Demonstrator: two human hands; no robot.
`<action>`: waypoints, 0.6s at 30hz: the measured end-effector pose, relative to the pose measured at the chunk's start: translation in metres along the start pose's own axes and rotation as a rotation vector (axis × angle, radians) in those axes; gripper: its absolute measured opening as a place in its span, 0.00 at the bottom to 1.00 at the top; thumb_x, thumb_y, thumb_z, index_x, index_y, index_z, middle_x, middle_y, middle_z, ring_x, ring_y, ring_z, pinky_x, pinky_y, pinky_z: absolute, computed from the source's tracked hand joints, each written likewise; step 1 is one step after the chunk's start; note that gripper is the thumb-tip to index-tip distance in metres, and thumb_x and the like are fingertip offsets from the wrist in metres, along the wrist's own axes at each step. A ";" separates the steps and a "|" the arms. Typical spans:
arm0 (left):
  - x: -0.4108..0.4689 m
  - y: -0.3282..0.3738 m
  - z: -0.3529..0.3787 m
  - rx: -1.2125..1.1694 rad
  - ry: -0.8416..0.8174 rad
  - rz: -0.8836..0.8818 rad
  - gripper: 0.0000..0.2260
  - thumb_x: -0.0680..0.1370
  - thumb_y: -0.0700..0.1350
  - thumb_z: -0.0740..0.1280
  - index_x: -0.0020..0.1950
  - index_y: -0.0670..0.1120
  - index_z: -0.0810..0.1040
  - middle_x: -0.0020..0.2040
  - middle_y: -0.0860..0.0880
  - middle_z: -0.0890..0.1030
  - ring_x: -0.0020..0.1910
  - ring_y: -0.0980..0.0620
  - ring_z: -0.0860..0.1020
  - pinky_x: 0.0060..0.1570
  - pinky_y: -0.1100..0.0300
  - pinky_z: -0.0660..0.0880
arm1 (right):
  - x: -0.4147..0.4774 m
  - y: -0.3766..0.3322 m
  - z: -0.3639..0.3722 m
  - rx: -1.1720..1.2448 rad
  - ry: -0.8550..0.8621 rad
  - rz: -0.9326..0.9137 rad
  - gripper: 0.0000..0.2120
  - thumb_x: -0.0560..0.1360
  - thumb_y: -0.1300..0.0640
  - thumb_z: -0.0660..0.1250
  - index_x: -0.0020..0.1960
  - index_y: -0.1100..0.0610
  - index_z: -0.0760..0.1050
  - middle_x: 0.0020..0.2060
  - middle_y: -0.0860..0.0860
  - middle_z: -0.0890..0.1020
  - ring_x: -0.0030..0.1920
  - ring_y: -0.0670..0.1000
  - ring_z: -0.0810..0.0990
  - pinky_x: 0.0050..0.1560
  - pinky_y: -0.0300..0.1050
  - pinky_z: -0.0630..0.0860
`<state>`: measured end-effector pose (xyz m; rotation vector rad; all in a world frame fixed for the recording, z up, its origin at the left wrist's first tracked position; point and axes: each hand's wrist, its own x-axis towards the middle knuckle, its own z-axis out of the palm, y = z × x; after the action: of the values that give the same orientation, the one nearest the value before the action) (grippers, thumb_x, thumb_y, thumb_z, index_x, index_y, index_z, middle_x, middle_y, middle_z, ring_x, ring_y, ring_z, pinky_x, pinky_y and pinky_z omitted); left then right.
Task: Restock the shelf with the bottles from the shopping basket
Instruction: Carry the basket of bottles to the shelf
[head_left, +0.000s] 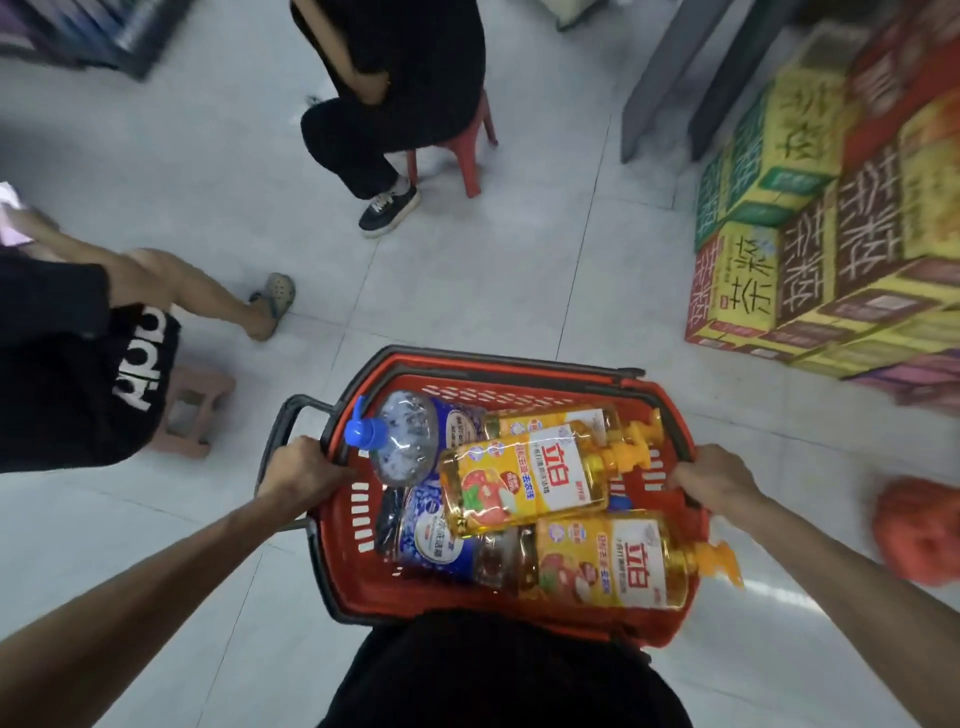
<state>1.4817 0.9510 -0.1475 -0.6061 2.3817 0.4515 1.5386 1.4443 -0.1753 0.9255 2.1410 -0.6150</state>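
Carrying the red slatted plastic shopping basket against our waist above pale floor tiles, we read it from the left. Our left hand has its fingers curled close together over the basket's left rim. Inside, lying on their sides, come the clear plastic bottle with a blue cap and blue label, a second blue-labelled bottle under it, then three yellow detergent bottles with orange pump tops, piled crosswise toward the right wall. Our right hand clamps the right rim, fingers bent over it and pressed together. No shelf that we can be sure of is in view. We judge the bottles full, so heavy, stiff-walled and slick on their film labels; the pumps look the weak point. Each is best taken round its body, not the nozzle, topmost yellow one first.
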 end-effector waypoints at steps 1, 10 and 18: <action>-0.009 -0.005 0.000 -0.003 0.011 -0.005 0.17 0.66 0.57 0.80 0.38 0.45 0.81 0.33 0.47 0.80 0.33 0.49 0.80 0.29 0.59 0.70 | -0.005 -0.002 -0.003 -0.016 0.005 -0.018 0.07 0.70 0.54 0.74 0.45 0.56 0.81 0.38 0.53 0.84 0.37 0.54 0.84 0.40 0.45 0.82; -0.054 -0.038 0.024 -0.156 0.028 -0.114 0.13 0.69 0.52 0.79 0.37 0.45 0.79 0.33 0.49 0.80 0.33 0.52 0.78 0.28 0.60 0.69 | -0.013 -0.032 -0.004 -0.167 0.121 -0.134 0.10 0.78 0.49 0.64 0.46 0.55 0.79 0.37 0.51 0.82 0.36 0.52 0.82 0.41 0.45 0.80; -0.042 -0.068 0.019 -0.272 0.044 -0.191 0.12 0.70 0.51 0.76 0.41 0.42 0.82 0.37 0.46 0.82 0.35 0.50 0.80 0.32 0.59 0.74 | -0.013 -0.092 -0.002 -0.258 0.128 -0.191 0.11 0.79 0.49 0.64 0.52 0.56 0.78 0.39 0.51 0.82 0.37 0.52 0.81 0.37 0.42 0.74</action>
<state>1.5557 0.9155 -0.1454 -0.9652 2.2925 0.6880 1.4738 1.3826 -0.1513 0.6403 2.3742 -0.3662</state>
